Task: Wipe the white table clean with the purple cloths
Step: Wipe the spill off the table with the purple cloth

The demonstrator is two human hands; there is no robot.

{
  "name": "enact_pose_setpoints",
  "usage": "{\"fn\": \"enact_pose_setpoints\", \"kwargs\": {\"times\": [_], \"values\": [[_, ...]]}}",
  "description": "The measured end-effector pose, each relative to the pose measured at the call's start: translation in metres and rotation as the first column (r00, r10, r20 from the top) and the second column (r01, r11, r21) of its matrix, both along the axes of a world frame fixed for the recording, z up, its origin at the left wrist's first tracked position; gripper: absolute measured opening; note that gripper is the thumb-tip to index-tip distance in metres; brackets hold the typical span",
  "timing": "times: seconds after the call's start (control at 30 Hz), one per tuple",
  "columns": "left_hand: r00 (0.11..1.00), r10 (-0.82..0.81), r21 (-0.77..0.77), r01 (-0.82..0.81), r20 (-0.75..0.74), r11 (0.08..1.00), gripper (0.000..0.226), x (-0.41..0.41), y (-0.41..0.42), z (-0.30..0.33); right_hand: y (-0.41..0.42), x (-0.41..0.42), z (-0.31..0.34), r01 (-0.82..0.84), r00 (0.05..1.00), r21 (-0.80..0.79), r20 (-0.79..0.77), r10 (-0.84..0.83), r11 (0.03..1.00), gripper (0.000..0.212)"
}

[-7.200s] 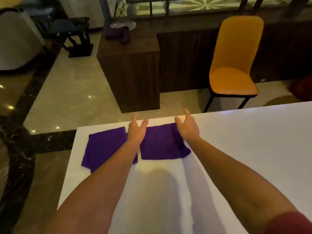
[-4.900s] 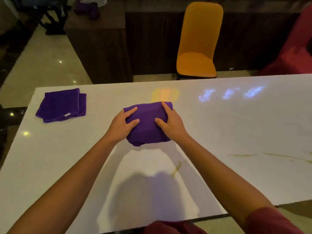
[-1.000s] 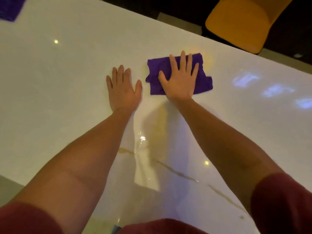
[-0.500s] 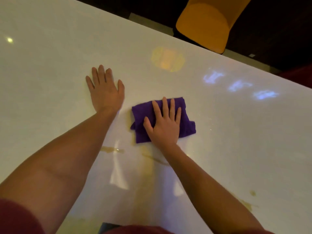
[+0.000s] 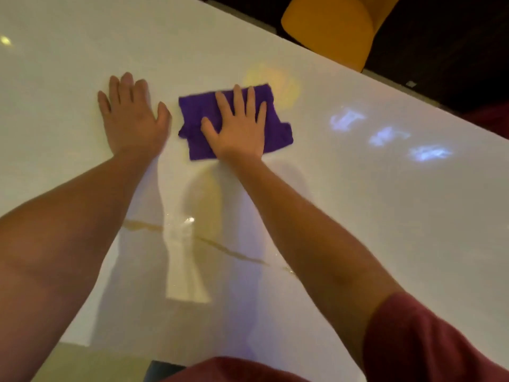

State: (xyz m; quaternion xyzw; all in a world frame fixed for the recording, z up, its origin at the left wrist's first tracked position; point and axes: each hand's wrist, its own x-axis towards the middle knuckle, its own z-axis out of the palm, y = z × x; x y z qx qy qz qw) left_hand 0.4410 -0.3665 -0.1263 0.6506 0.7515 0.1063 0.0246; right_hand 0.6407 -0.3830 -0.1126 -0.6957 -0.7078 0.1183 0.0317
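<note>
A folded purple cloth lies on the glossy white table, a little beyond its middle. My right hand rests flat on top of it, fingers spread, pressing it against the surface. Just left of the cloth, my left hand lies palm down on the bare table with nothing in it. A thin brown streak runs across the table under my forearms, nearer to me than the cloth. The other purple cloth is out of view.
An orange chair stands just beyond the table's far edge at the upper right. Bluish light reflections shine on the table to the right of the cloth. The near table edge shows at the bottom left.
My right hand has pushed the cloth away from me, toward the far edge, after pulling it close half a second ago. The left hand stays flat on the table.
</note>
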Motion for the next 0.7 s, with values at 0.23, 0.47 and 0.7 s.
{"fn": "enact_pose_setpoints", "kwargs": {"times": [0.23, 0.47, 0.7], "values": [[0.998, -0.051, 0.098, 0.056, -0.046, 0.994, 0.044, 0.020, -0.013, 0.014, -0.174, 0.068, 0.000, -0.063, 0.998, 0.018, -0.030, 0.064, 0.998, 0.069], [0.994, -0.077, -0.102, 0.085, 0.080, 0.991, 0.053, 0.134, -0.052, 0.019, -0.090, 0.097, -0.001, 0.008, 1.000, 0.043, -0.029, -0.007, 0.999, 0.070], [0.999, 0.028, -0.114, -0.031, -0.024, 0.993, 0.062, 0.153, -0.062, 0.004, -0.028, 0.135, -0.006, 0.031, 1.000, 0.016, 0.000, -0.031, 0.999, 0.075]]}}
